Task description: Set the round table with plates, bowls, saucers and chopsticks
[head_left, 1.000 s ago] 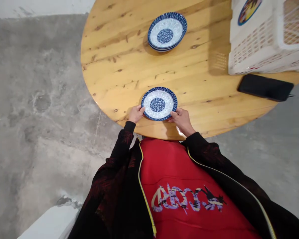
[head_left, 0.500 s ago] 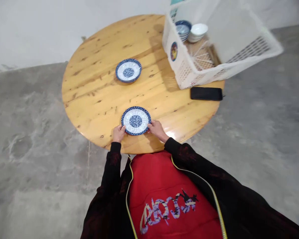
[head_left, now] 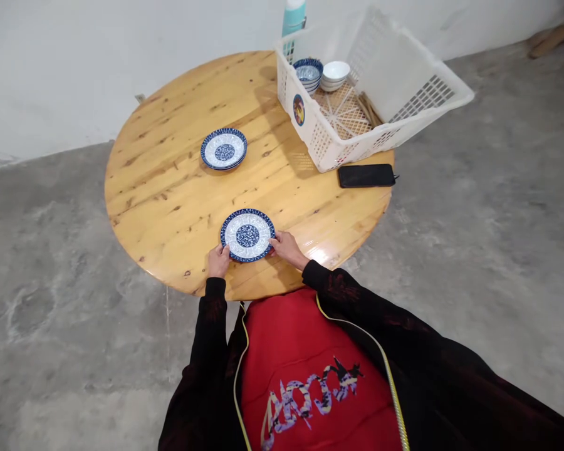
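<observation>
A round plate (head_left: 247,235) with a dark blue patterned rim and blue centre is at the near side of the wooden table. My left hand (head_left: 219,260) grips its lower left rim, thumb on top. On the plate's right rim my right hand (head_left: 286,246) is closed, with the thumb over the edge and the other fingers partly hidden. Farther back lies a small stack of matching plates (head_left: 224,149), apart from both hands.
The round wooden table (head_left: 169,188) carries a white plastic crate (head_left: 326,147) at its far right. Inside stand stacked blue bowls (head_left: 308,74), white bowls (head_left: 335,73) and some brown sticks (head_left: 369,109). A black phone (head_left: 365,176) lies before the crate; a teal bottle (head_left: 293,19) stands behind.
The view has shifted, so the table and crate sit further left and more of the bottle shows. Both hands keep hold of the plate, which appears to stay near the table's front edge.
</observation>
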Available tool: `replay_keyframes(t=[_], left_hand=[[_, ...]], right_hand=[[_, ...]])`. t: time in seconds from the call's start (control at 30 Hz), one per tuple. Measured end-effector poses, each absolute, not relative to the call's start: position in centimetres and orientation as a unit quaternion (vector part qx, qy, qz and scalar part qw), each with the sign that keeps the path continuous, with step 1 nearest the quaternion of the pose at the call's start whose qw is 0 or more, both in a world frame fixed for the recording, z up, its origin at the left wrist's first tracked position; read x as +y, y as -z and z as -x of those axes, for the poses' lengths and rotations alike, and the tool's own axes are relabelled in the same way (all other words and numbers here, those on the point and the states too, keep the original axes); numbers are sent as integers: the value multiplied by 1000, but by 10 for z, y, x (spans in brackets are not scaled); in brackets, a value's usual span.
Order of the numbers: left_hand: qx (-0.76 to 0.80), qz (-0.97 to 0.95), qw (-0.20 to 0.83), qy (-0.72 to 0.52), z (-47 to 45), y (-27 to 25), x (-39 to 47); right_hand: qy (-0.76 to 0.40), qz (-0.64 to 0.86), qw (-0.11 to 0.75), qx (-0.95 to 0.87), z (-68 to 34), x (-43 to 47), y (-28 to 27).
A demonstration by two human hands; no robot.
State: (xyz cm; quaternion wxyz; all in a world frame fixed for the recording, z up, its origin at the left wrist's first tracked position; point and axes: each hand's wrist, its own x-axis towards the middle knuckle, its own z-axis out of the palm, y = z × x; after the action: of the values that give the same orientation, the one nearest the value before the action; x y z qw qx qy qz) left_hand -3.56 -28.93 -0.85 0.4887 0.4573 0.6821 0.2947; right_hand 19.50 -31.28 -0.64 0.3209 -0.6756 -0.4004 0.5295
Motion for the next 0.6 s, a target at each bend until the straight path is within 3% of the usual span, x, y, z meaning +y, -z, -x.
replay_keyframes(t=[0.6], left_hand=[[685,-451,498,-283,27,21,-305]], right_hand=[[-504,689,318,-414,-209,-316,11]])
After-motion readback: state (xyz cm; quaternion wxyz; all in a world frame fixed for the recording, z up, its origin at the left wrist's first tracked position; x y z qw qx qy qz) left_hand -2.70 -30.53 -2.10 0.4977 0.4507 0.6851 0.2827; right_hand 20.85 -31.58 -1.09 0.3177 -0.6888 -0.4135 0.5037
